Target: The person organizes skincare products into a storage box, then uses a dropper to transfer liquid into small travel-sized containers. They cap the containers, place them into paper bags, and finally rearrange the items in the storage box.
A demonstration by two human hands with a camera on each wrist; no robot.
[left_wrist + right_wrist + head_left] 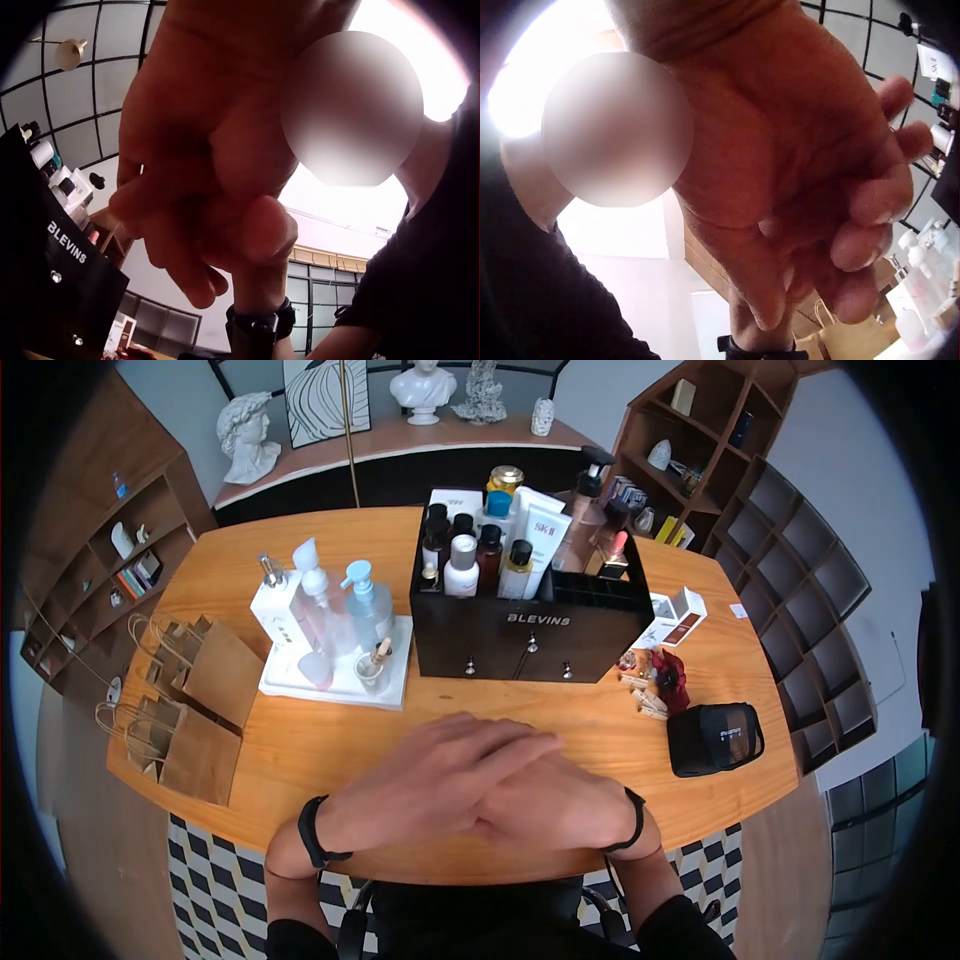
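In the head view my left hand [435, 775] lies across the back of my right hand [560, 800], its fingers reaching over it above the table's near part. Both hands overlap in front of my body, and neither shows an object in it. From below, the right wrist view shows the right palm [780, 127] with its fingers loosely bent. The left wrist view shows the two hands crossed, partly hiding each other. The nearest thing ahead is a black BLEVINS cosmetics organizer [530, 645] filled with bottles and tubes.
A white tray [385, 695] holds pump bottles and a small cup. Brown paper bags [205, 760] stand at the left edge. To the right are a black pouch [715, 740], a dark red flower [670, 680], wooden clips [650, 704] and small boxes [680, 618].
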